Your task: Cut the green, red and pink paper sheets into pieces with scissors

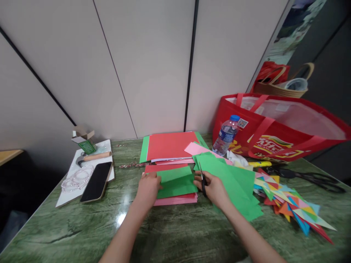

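Observation:
My left hand (149, 185) is closed on the left edge of a green sheet of paper (178, 187), which looks bent or creased along its length. That sheet lies over pink paper (178, 200) and red paper (164, 167). At its right end, my right hand (212, 188) is closed around small scissors (203, 179) with black handles, their blades pointing away from me. My right fingertips are close to the sheet's right edge; whether they touch it I cannot tell. More green sheets (233, 179) spread out beside and beneath my right hand.
Behind lies a stack of red paper (172, 144). At right stand a water bottle (226, 135) and a red bag (255, 128), with colourful folded paper (293, 204) and large black scissors (309, 177) nearer. At left are a phone (97, 181), hammer (93, 157), beads (78, 179) and small box (86, 144).

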A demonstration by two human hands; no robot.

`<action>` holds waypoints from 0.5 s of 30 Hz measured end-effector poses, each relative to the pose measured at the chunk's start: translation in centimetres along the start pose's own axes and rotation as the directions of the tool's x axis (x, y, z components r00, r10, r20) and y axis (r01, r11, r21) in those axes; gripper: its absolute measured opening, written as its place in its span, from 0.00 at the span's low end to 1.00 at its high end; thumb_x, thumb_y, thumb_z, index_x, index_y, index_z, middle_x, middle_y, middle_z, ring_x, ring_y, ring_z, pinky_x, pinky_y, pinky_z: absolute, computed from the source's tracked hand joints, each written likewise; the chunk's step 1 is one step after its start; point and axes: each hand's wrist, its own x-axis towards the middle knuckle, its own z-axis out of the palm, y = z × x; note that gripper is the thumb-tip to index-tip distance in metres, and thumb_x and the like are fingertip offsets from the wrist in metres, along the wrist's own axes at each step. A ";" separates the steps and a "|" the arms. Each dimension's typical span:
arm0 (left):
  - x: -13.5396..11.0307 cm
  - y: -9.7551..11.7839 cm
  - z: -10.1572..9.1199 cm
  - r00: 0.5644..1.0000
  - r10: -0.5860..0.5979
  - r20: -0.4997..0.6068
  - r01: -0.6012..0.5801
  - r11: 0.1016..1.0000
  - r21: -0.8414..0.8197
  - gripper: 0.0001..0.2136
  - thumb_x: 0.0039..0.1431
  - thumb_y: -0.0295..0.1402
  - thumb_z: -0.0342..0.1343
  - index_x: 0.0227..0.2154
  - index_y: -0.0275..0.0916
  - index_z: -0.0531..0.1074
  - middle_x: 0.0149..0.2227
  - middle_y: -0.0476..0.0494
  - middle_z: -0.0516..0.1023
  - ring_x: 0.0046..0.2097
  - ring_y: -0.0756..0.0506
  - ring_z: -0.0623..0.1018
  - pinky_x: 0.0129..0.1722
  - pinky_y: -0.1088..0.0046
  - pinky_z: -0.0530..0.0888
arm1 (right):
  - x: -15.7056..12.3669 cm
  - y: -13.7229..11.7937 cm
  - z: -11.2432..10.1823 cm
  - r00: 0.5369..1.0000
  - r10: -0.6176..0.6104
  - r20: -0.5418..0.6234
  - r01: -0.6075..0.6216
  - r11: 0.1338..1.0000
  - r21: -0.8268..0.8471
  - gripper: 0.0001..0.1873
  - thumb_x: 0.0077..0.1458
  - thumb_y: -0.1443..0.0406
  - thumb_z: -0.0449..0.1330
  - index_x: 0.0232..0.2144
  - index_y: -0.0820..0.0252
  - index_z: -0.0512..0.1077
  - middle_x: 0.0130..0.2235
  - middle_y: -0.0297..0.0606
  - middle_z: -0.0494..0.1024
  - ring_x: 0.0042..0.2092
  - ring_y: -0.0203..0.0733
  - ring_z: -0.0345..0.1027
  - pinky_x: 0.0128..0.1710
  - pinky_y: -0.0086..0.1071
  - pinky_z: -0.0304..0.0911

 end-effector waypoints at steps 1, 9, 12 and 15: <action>-0.2 -0.2 -0.5 1.000 -0.012 -0.011 0.011 0.997 -0.071 0.04 0.48 0.27 0.55 0.28 0.40 0.72 0.33 0.42 0.74 0.40 0.38 0.73 0.44 0.59 0.63 | 0.1 -0.1 -0.2 1.000 0.004 -0.008 -0.004 0.998 0.055 0.22 0.41 0.57 0.63 0.38 0.63 0.71 0.33 0.43 0.80 0.37 0.50 0.75 0.35 0.39 0.69; -2.1 -0.3 -4.0 0.994 -0.013 -0.108 -0.075 0.638 -0.766 0.22 0.48 0.52 0.49 0.37 0.38 0.68 0.33 0.42 0.78 0.35 0.41 0.77 0.33 0.65 0.72 | -0.1 -3.4 -0.2 0.999 0.031 -0.043 -0.010 0.905 0.425 0.28 0.45 0.50 0.59 0.45 0.60 0.65 0.42 0.45 0.77 0.43 0.49 0.72 0.41 0.40 0.67; -2.0 0.6 -2.9 0.990 -0.058 -0.131 -0.086 0.485 -0.870 0.25 0.46 0.55 0.48 0.37 0.38 0.69 0.32 0.41 0.79 0.31 0.41 0.78 0.31 0.63 0.73 | -1.1 -5.4 1.4 0.978 0.061 0.197 -0.177 0.739 0.650 0.26 0.45 0.50 0.59 0.43 0.59 0.66 0.38 0.42 0.78 0.37 0.46 0.73 0.34 0.36 0.69; -1.4 1.1 -1.5 0.982 -0.114 -0.152 -0.093 0.411 -0.907 0.23 0.44 0.52 0.53 0.34 0.36 0.72 0.31 0.38 0.80 0.32 0.41 0.78 0.33 0.62 0.73 | -1.7 -7.1 2.8 0.968 0.064 0.242 -0.213 0.718 0.663 0.21 0.44 0.49 0.60 0.33 0.60 0.71 0.29 0.39 0.78 0.29 0.43 0.72 0.25 0.31 0.67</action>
